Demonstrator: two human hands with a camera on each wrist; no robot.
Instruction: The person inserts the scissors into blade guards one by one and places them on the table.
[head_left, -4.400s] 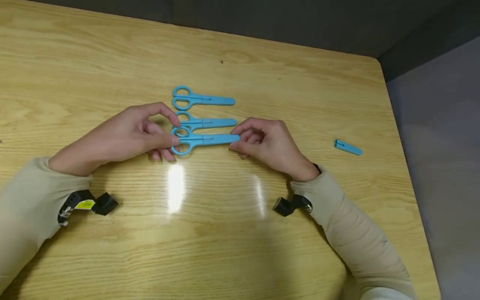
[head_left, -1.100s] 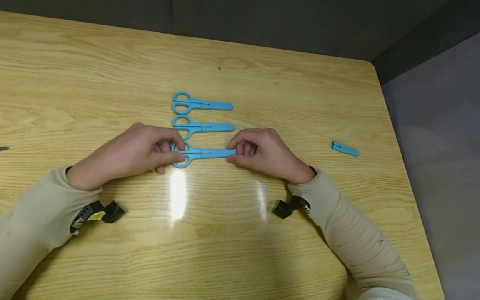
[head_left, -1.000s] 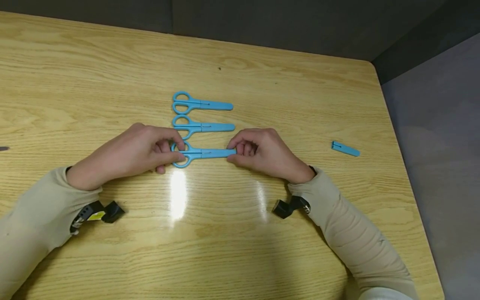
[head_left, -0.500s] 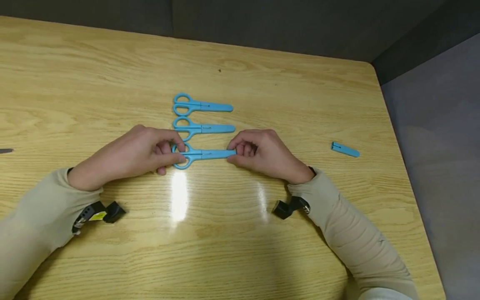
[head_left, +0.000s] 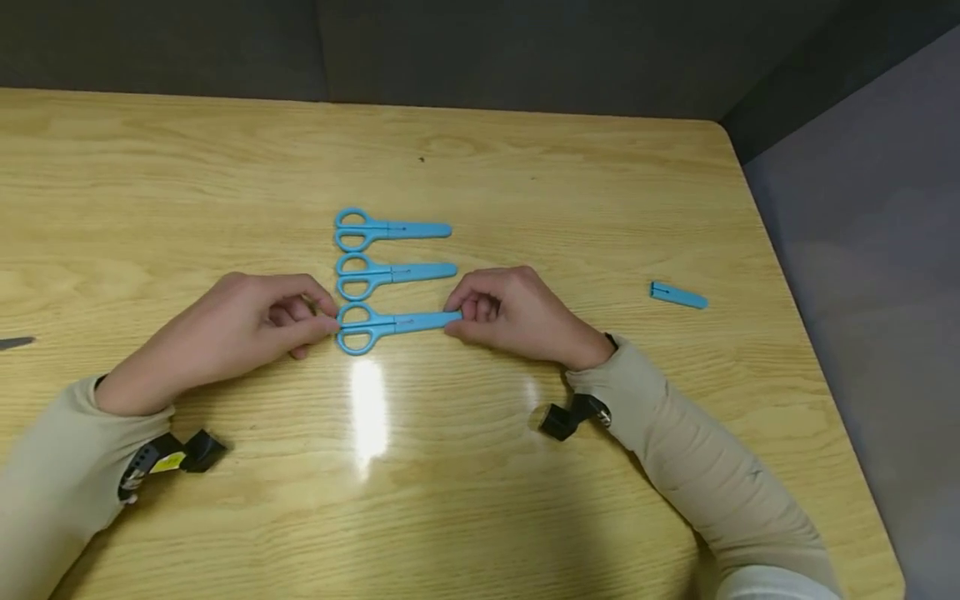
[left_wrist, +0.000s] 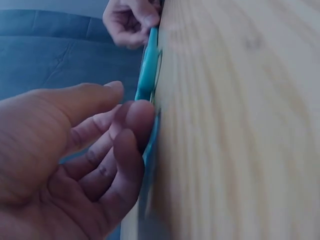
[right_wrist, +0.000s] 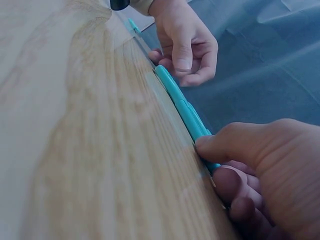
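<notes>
Nearest scissors: a pair of light blue plastic scissors with a blue blade cover (head_left: 393,324) lies flat on the pale wooden table (head_left: 480,467), handle loops to the left, covered blade to the right; it is the closest to the person of three pairs set in a row
Left hand: the left hand (head_left: 240,329) sits at the handle end, thumb and forefinger curled and pinching the rim of the loops; the other fingers are tucked under, and the left wrist view shows the fingertips (left_wrist: 137,117) against the blue plastic (left_wrist: 147,75)
Right hand: the right hand (head_left: 517,312) holds the tip of the covered blade between thumb and curled fingers; in the right wrist view the thumb (right_wrist: 225,145) presses on top of the blue cover (right_wrist: 182,107)
Middle scissors: a second light blue pair (head_left: 393,273) lies just beyond the held one, parallel to it, close but apart
Far scissors: a third light blue pair (head_left: 390,230) lies beyond that, also parallel, loops to the left
Loose cover: a small light blue plastic blade cover (head_left: 678,295) lies alone near the table's right edge, well apart from the hands
Sleeves: both arms wear beige sleeves (head_left: 697,467)
Left edge: a thin grey object (head_left: 15,342) shows at the left border, too cut off to tell what it is
</notes>
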